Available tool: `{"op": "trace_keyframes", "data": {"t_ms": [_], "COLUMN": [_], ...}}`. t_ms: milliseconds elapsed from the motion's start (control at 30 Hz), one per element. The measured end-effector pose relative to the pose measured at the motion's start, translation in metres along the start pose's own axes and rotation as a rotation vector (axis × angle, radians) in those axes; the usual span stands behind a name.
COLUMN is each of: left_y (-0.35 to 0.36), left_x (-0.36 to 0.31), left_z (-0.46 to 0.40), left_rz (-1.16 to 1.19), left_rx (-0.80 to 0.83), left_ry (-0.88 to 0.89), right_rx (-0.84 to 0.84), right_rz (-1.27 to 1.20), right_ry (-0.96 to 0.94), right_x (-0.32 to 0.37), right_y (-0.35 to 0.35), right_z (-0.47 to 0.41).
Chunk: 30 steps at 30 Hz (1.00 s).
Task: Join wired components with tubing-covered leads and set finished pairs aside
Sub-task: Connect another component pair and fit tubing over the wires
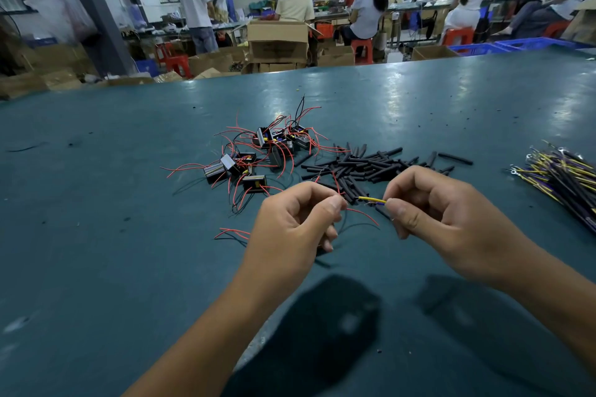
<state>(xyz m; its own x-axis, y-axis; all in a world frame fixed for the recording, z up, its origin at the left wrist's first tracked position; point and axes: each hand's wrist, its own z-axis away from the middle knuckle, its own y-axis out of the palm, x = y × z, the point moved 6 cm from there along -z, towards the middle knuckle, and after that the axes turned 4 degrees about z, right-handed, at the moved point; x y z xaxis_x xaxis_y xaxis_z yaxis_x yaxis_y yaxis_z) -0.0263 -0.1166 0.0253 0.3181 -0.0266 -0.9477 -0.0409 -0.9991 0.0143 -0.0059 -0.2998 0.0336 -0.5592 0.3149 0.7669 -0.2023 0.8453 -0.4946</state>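
My left hand [296,219] pinches the thin red and black wires [361,214] of a component that is mostly hidden under the fingers. My right hand [432,206] pinches a yellow lead [372,200] whose free end points at the left hand's fingertips. The two hands are held close together just above the green table [129,251]. Beyond them lies a heap of small black wired components [254,158] with red and black leads. A pile of short black tubing pieces [371,164] lies behind the right hand.
A bundle of yellow and dark leads with ring terminals [561,174] lies at the table's right edge. Loose red and black wires [230,233] lie left of my left hand. Cardboard boxes [277,42], red stools and several seated people are beyond the table's far edge.
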Motion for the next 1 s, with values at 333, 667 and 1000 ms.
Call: {"op": "trace_keyframes", "data": {"t_ms": [333,667,1000], "left_y": [0.002,0.009,0.012], "left_x": [-0.005,-0.023,-0.025], "left_z": [0.003,0.011,0.013], "left_rz": [-0.331,-0.813,-0.86], "left_rx": [0.049,-0.072,-0.099], "left_ry": [0.142,0.536,0.57], "right_rx": [0.048,-0.003,-0.041], "right_rz": [0.152,0.235,0.255], "right_ry": [-0.049,-0.031,0.021], "right_x": [0.008,0.006,0.003], "right_y": [0.007,0.004,0.005], "right_z": [0.003,0.003,0.003]}}
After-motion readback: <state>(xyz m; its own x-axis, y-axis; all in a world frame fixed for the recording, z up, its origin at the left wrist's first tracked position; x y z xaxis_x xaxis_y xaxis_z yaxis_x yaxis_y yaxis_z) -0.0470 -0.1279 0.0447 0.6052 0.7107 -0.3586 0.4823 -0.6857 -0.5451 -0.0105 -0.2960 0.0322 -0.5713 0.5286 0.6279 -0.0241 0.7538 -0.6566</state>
